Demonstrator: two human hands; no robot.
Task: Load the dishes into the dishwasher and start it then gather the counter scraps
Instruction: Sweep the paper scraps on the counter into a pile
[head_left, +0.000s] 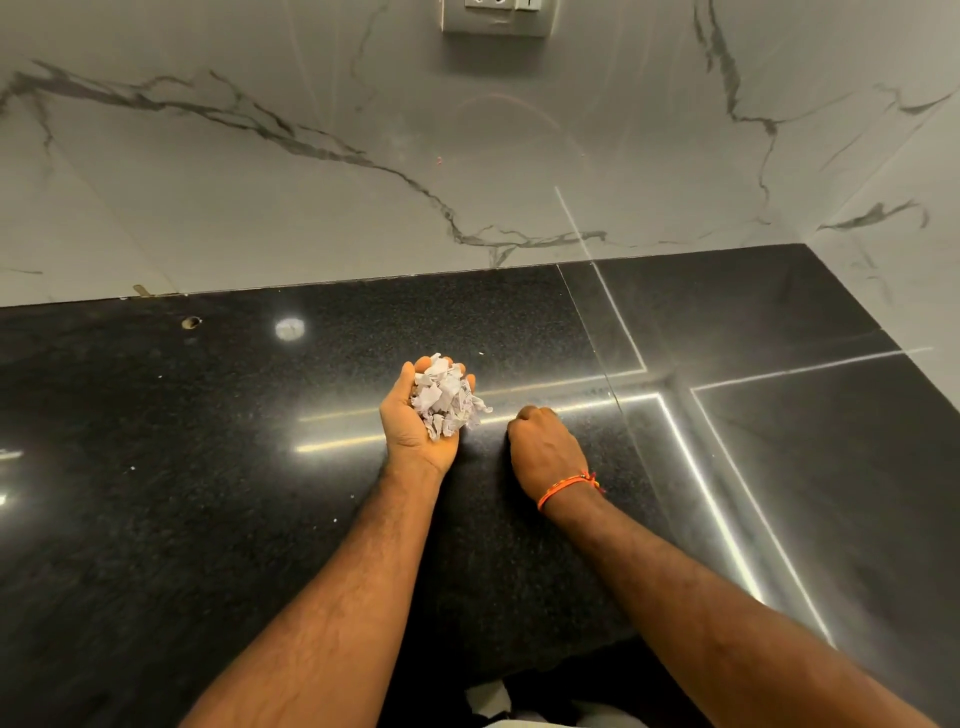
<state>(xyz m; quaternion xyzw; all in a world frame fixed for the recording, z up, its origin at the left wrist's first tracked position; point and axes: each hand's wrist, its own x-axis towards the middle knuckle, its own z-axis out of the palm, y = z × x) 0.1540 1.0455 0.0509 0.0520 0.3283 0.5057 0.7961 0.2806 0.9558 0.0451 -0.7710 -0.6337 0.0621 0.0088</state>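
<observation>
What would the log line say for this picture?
left hand: cupped, holds paper scraps | right hand: fist on black counter

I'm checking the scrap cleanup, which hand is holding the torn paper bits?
The left hand: it is palm up, cupping a heap of torn paper scraps. The right hand, with the orange thread wristband, is knuckles up on the black countertop.

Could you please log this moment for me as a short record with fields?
left hand: palm up, cupped round a heap of paper scraps
right hand: knuckles up, fingers curled, on the counter; any contents hidden
counter: black, speckled, a few white specks left
wall: marbled, with a socket plate
wrist: orange thread on the right
</observation>
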